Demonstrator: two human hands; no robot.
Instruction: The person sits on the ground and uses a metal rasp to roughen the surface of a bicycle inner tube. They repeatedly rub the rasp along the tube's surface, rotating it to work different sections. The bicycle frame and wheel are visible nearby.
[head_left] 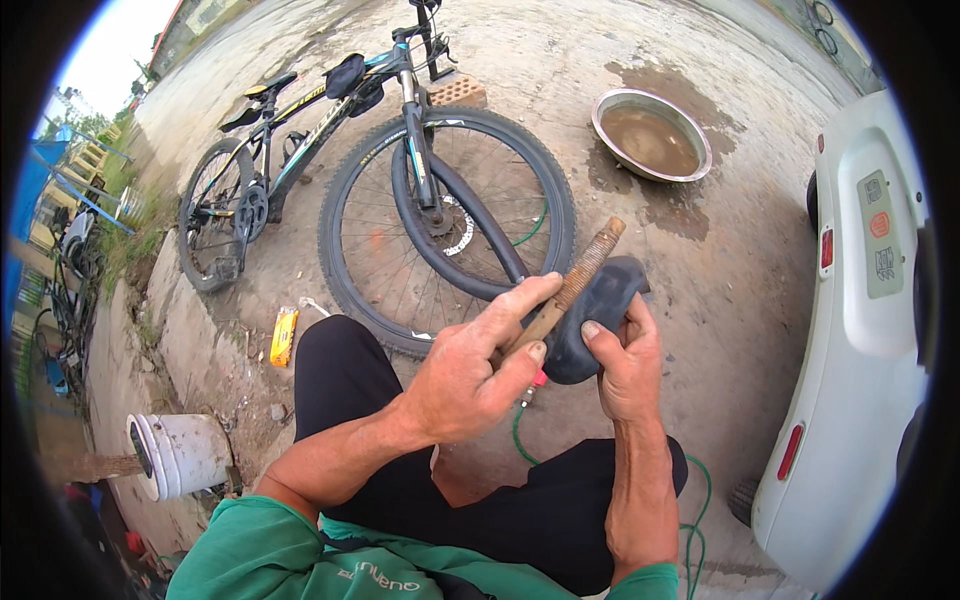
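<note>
wooden stick in my left hand, bulging black tube in my right hand

taking the clock from between my hands, the white bucket lies tipped toward eight o'clock, and the yellow packet is on the ground at nine. the bicycle stands toward ten and eleven; black tubing loops across its front wheel and drops out of sight behind my left hand, so i cannot tell for sure that it joins the bulge.

my left hand is clamped on the lower part of the stick, thumb and forefinger along it. the stick's long axis runs from seven to one, its ribbed, rusty-brown end uppermost. the bulge lies just beside it, at three o'clock from the stick, with its own length leaning nearly the same way. the two overlap from here; i cannot tell whether they touch. my right hand is the nearer to the bulge, pinching its right side, thumb on the near face.

farther right, the basin of brown water sits at one, the green hose curls at four, and the white car fills three.
</note>
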